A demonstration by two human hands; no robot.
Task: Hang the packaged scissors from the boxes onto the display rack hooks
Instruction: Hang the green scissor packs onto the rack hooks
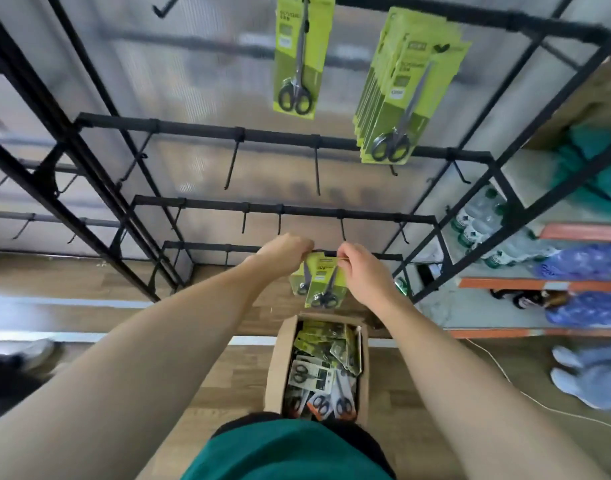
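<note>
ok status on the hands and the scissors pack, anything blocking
Left hand and right hand both pinch the top of the green scissors packs, low by the bottom rail. Above the open box. Nothing in the way.

The rack is made of matt black metal. The scissors packs are printed on green card, faintly glossy. The box is of plain brown cardboard, and the floor is laid in smooth wood-grain boards.
</note>
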